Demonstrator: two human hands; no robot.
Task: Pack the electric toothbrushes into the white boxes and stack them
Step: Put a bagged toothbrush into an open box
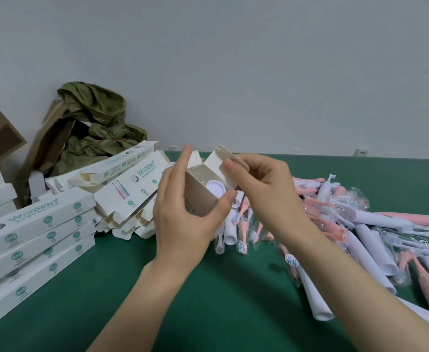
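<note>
Centrally, the left hand [183,214] grips an open-ended white cardboard box [201,199], a round toothbrush base [216,186] showing inside; the right hand [264,194] pinches its end flap [217,163]. Open room on the matt green table [183,306] lies below; glossy wrapped toothbrushes [365,229] crowd the right edge, stacked boxes [38,240] the lower left.

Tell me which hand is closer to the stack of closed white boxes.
Left. The left hand grips the open box, right of the stack; the right hand pinches that box's flap farther right, above the toothbrush pile.
</note>
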